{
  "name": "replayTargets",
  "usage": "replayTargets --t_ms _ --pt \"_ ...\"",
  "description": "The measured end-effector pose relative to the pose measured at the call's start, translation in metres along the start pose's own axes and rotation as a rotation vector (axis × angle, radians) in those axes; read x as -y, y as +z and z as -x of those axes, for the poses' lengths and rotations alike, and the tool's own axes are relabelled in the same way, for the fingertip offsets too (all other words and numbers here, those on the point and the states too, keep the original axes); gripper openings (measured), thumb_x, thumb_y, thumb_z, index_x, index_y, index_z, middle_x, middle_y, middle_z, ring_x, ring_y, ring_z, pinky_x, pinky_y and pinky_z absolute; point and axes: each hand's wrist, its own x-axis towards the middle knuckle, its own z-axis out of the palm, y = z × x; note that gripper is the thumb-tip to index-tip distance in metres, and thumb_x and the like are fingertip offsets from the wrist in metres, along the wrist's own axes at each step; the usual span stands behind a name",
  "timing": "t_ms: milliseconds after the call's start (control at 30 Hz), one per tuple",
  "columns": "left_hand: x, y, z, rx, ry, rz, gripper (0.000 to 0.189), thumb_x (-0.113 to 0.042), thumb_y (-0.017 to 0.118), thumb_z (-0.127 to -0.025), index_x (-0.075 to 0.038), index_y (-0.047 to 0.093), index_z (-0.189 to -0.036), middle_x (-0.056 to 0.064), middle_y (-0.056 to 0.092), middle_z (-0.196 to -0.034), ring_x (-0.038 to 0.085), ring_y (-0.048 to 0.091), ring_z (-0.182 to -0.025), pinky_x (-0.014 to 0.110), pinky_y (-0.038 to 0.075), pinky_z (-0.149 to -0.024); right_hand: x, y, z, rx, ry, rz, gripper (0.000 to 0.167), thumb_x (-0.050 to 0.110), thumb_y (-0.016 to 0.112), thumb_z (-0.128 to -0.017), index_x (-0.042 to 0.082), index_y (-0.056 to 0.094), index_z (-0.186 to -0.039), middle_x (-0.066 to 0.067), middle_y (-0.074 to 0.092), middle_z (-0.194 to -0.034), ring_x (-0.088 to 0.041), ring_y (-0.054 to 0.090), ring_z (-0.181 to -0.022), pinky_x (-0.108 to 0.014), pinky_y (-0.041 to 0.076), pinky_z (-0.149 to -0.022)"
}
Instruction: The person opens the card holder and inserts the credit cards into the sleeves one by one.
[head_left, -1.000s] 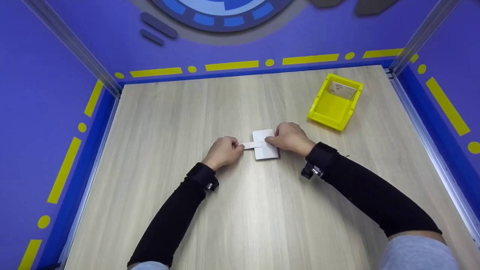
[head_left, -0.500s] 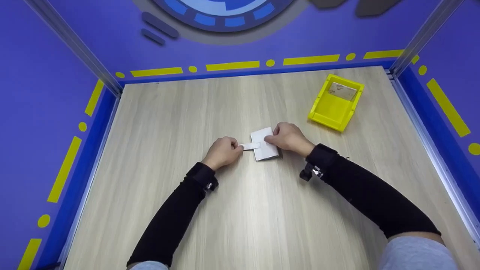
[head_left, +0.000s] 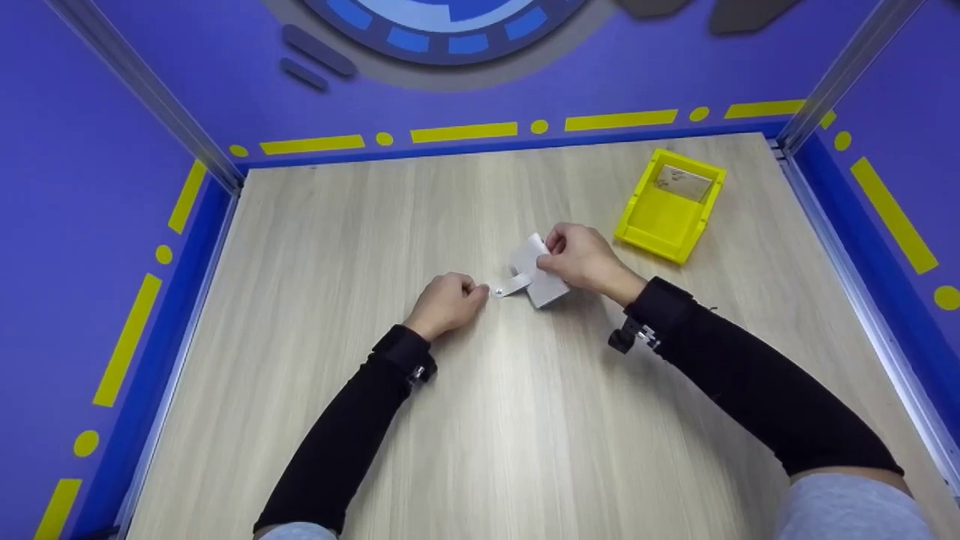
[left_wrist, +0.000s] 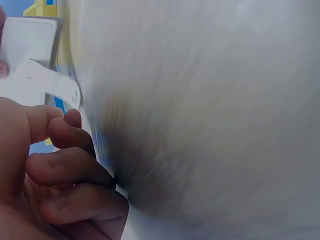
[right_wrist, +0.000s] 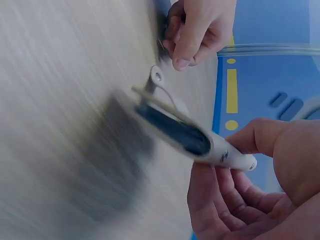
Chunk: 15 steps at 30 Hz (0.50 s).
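Note:
A small white card wallet [head_left: 551,291] is tilted up over the middle of the table, pinched along its spine between the thumb and fingers of my right hand [head_left: 585,259]. Its narrow strap [head_left: 514,284], with a metal snap [right_wrist: 158,76] at the end, sticks out to the left. The right wrist view shows dark inner pockets between the wallet's covers [right_wrist: 200,132]. My left hand [head_left: 448,301] rests low at the table with curled fingers, its thumb tip right beside the strap's end. In the left wrist view these fingers [left_wrist: 70,165] hold nothing.
A yellow bin [head_left: 634,217] stands at the back right, with a pale patterned piece [head_left: 684,182] against its inner far wall. Blue panels [head_left: 465,105] with yellow marks border the wooden table [head_left: 337,225] at the back and sides.
My right hand has lifted and tilted the wallet, shifting it slightly right and away from me. The strap's end has slipped out of my left fingers, which stay where they were.

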Motion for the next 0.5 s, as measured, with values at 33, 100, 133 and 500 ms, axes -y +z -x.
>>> replayTargets --t_ms 33,100,133,500 --pt "0.000 -0.001 0.000 0.000 0.005 0.001 0.041 -0.037 0.065 -0.108 -0.021 0.058 -0.070 -0.010 0.044 -0.062 0.013 0.046 -0.062 0.031 0.037 -0.063 0.003 -0.003 0.001 -0.024 -0.019 0.025 0.021 0.021 0.076 -0.094 0.010 0.064 -0.107 -0.007 0.064 -0.099 -0.022 0.064 -0.089 -0.028 0.054 -0.069" --pt "0.000 -0.001 -0.001 0.001 0.012 0.001 0.043 -0.037 0.064 -0.108 -0.022 0.056 -0.069 -0.011 0.044 -0.062 0.013 0.046 -0.061 0.030 0.037 -0.063 0.008 -0.009 0.002 -0.075 -0.053 0.065 0.020 0.021 0.076 -0.093 0.011 0.064 -0.106 -0.009 0.064 -0.099 -0.025 0.064 -0.092 -0.031 0.053 -0.071" --pt "0.000 -0.001 -0.001 0.002 0.016 0.003 0.043 -0.037 0.064 -0.108 -0.022 0.056 -0.069 -0.011 0.044 -0.061 0.012 0.046 -0.061 0.030 0.037 -0.062 0.010 -0.011 0.003 -0.099 -0.070 0.079 0.020 0.020 0.075 -0.094 0.011 0.063 -0.106 -0.009 0.065 -0.099 -0.026 0.064 -0.093 -0.032 0.053 -0.072" --pt "0.000 0.000 -0.001 0.005 0.020 -0.014 0.043 -0.034 0.064 -0.108 -0.022 0.056 -0.068 -0.009 0.046 -0.062 0.013 0.045 -0.059 0.030 0.037 -0.062 0.016 -0.003 0.010 -0.244 -0.307 0.323 0.022 0.018 0.077 -0.095 0.009 0.065 -0.111 -0.010 0.065 -0.104 -0.029 0.062 -0.090 -0.045 0.054 -0.081"
